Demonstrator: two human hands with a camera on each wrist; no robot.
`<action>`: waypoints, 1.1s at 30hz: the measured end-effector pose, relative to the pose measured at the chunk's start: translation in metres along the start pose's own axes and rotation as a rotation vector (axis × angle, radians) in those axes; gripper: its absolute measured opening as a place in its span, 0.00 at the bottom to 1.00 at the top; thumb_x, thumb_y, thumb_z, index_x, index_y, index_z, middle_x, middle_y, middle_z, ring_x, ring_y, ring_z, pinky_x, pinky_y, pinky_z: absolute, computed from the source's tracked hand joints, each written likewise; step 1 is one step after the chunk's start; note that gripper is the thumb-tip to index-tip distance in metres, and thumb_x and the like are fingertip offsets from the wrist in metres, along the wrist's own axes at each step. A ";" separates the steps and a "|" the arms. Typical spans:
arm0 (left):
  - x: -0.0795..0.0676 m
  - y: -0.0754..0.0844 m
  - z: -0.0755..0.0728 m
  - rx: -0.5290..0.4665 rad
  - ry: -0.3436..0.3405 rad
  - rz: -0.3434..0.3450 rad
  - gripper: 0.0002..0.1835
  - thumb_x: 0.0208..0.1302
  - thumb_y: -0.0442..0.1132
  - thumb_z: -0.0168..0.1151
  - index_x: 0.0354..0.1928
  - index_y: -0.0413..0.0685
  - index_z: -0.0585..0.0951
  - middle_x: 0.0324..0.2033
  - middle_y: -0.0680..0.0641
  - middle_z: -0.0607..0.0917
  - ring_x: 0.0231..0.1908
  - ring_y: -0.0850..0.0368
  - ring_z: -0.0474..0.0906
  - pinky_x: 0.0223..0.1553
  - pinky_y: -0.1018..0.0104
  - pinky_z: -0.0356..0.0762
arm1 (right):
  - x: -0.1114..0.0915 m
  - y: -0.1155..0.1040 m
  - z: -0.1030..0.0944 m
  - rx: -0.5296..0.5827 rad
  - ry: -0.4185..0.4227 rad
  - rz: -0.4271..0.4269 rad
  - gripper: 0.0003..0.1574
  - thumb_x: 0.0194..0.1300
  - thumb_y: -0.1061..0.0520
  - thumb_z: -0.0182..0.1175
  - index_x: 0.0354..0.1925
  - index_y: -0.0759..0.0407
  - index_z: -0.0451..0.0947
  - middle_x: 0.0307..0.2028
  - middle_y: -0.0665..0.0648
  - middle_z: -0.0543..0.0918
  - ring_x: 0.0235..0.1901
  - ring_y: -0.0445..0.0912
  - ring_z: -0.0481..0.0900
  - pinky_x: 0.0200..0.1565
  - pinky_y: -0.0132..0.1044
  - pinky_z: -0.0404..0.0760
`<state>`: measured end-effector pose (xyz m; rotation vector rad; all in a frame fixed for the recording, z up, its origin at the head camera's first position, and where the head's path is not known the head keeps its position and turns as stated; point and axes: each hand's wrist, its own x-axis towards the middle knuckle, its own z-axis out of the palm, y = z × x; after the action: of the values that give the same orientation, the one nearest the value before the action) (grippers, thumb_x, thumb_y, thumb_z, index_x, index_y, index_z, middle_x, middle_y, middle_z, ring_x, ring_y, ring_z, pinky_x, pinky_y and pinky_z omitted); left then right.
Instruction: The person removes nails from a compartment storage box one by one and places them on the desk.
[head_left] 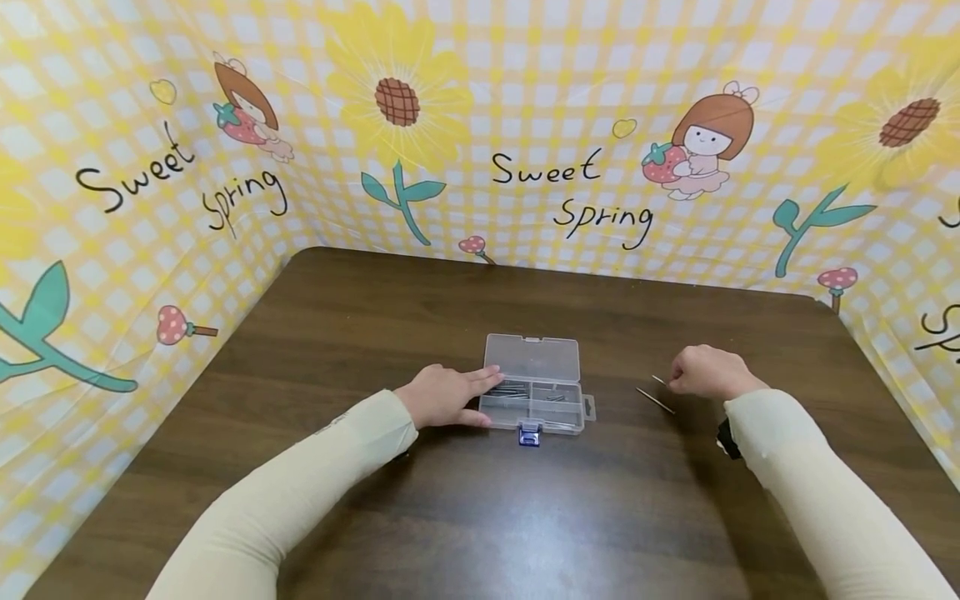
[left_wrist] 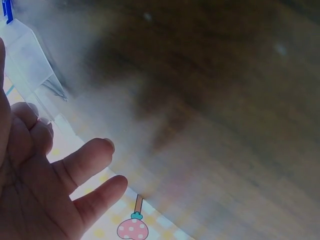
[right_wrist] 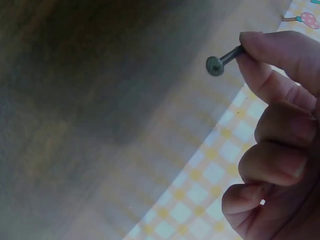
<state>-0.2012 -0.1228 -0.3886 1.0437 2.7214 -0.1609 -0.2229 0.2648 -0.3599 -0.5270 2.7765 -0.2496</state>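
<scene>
Head view: left hand (head_left: pixel 444 397) rests flat against the box (head_left: pixel 534 385); right hand (head_left: pixel 705 372), right of it, pinches a nail (right_wrist: pixel 223 59).

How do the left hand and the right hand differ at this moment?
The left hand lies flat, fingers straight, against the clear plastic box; the right hand is curled, pinching a nail. The left touches the box's side; the right is away from it, near another nail on the table. Both wear cream sleeves.
</scene>
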 end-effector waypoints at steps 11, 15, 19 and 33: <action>0.000 0.002 -0.001 0.010 0.020 0.017 0.41 0.62 0.66 0.52 0.73 0.55 0.61 0.70 0.54 0.62 0.14 0.56 0.67 0.26 0.63 0.69 | 0.003 0.005 0.012 0.010 -0.011 0.009 0.20 0.57 0.60 0.59 0.13 0.48 0.65 0.14 0.43 0.60 0.18 0.39 0.57 0.22 0.36 0.56; -0.001 0.002 -0.001 0.013 0.012 0.018 0.41 0.62 0.66 0.52 0.73 0.55 0.61 0.70 0.54 0.62 0.14 0.56 0.66 0.26 0.63 0.69 | 0.003 0.005 0.014 0.017 -0.027 0.004 0.19 0.58 0.60 0.59 0.13 0.49 0.69 0.13 0.43 0.62 0.18 0.39 0.57 0.21 0.36 0.57; -0.002 0.001 0.000 0.015 0.005 0.010 0.41 0.62 0.66 0.52 0.73 0.56 0.61 0.71 0.55 0.62 0.15 0.55 0.69 0.27 0.63 0.69 | 0.004 0.005 0.016 0.017 -0.010 -0.010 0.23 0.58 0.61 0.59 0.11 0.48 0.64 0.12 0.43 0.58 0.16 0.39 0.54 0.21 0.35 0.53; 0.000 0.000 0.000 0.003 -0.009 0.010 0.41 0.63 0.66 0.52 0.73 0.56 0.60 0.71 0.55 0.61 0.13 0.57 0.65 0.24 0.65 0.66 | 0.007 0.004 0.021 0.014 0.011 -0.005 0.23 0.57 0.61 0.58 0.11 0.47 0.63 0.12 0.43 0.56 0.17 0.39 0.54 0.21 0.35 0.53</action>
<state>-0.2017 -0.1228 -0.3888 1.0552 2.7079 -0.1681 -0.2235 0.2631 -0.3819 -0.5312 2.7820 -0.2743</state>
